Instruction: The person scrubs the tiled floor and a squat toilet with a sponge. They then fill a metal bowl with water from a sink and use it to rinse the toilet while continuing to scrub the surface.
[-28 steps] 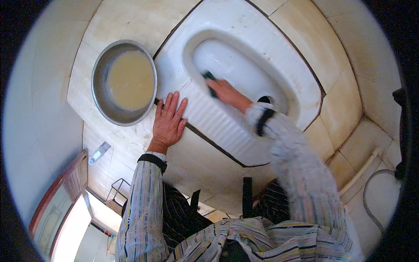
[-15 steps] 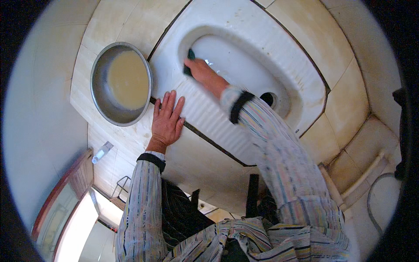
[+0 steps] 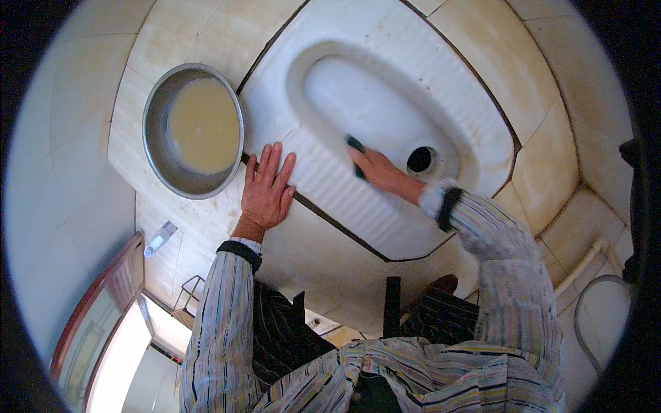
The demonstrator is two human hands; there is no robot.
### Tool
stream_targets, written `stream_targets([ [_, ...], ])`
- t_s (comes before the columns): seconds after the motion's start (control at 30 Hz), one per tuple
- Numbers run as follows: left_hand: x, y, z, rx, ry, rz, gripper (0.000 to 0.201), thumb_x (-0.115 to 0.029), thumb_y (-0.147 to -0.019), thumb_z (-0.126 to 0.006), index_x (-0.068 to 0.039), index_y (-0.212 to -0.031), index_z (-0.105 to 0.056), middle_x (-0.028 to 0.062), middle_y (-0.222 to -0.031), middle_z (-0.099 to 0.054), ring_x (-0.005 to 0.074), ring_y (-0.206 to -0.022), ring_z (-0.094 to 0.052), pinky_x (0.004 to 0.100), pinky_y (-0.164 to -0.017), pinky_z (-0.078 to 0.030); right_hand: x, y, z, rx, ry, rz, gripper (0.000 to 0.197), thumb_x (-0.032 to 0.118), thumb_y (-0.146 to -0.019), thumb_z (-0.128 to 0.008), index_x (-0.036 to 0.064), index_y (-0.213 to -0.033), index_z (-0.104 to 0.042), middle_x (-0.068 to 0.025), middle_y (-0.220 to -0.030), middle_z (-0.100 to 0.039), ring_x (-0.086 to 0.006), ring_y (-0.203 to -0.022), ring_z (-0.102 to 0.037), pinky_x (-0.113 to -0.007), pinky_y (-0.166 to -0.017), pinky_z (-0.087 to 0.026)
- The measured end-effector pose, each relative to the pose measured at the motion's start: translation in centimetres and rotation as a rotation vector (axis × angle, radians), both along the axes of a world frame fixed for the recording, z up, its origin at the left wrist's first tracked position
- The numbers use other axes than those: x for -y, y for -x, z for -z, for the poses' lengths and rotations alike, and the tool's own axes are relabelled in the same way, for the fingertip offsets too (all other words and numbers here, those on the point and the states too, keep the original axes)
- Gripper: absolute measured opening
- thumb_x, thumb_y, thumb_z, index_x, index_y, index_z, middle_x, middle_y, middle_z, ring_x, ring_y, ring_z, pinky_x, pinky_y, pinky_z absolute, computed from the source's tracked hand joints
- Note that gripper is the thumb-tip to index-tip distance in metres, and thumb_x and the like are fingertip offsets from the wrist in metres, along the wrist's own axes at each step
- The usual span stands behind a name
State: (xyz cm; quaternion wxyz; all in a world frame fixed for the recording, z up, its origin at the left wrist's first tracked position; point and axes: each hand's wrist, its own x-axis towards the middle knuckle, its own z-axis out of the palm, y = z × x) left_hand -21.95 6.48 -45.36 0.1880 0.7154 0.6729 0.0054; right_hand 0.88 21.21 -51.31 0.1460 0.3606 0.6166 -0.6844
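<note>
A white squat toilet [image 3: 330,180] with ribbed foot areas is set into the tiled floor. My right hand [image 3: 382,171] is closed round a dark green scouring pad [image 3: 355,153], pressed on the near inner side of the bowl, left of the round drain hole [image 3: 421,160]. The hand partly hides the pad. My left hand [image 3: 266,191] lies flat with fingers spread, at the toilet's near left edge, partly on the floor tile. Beside its fingertips stands a metal basin [image 3: 153,138] holding cloudy tan water [image 3: 203,127].
A small pale bottle [image 3: 161,239] lies on the floor at the left, near a wood-framed opening [image 3: 103,289]. A pipe [image 3: 582,265] and a grey hose [image 3: 578,320] run along the right wall. A shoe [image 3: 441,286] shows below the toilet.
My right hand has moved with the scouring pad from the bowl's left end rightward and nearer, along the near side toward the drain. My left hand stays almost in place.
</note>
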Motion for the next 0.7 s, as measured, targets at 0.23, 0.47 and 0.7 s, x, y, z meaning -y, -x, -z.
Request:
stream_targets([
  [0.23,-0.2,0.0,-0.3,-0.004,0.012,0.007,0.060,-0.028,-0.085,-0.045,-0.012,-0.140,-0.028,0.0169,-0.147,-0.019,0.0325,-0.135,-0.020,0.0506,-0.107,-0.015,-3.4,12.8,3.0,-0.287,-0.451,0.275,0.028,0.025,-0.092,-0.036,0.0011,-0.100,-0.048,-0.0285,-0.084,-0.057,-0.0438,-0.083,-0.057,-0.052,-0.071,-0.045],
  [0.47,-0.2,0.0,0.1,0.010,0.011,-0.008,0.060,-0.029,-0.086,-0.045,-0.013,-0.140,-0.028,0.0162,-0.147,-0.017,0.0314,-0.136,-0.018,0.0501,-0.108,-0.013,1.3,-8.2,-0.7,0.031,-0.075,-0.165,0.057,0.048,-0.092,-0.029,-0.0021,-0.086,-0.057,-0.0247,-0.080,-0.060,-0.0413,-0.078,-0.057,-0.048,-0.072,-0.042],
  [0.7,-0.2,-0.1,0.1,0.008,-0.035,0.002,0.059,-0.030,-0.087,-0.043,-0.013,-0.140,-0.027,0.0161,-0.147,-0.018,0.0319,-0.135,-0.018,0.0503,-0.107,-0.014,-0.1,2.4,2.4,-0.178,-0.057,0.182,0.059,0.048,-0.092,-0.029,-0.0037,-0.078,-0.052,-0.0226,-0.072,-0.058,-0.0396,-0.069,-0.055,-0.047,-0.067,-0.041],
])
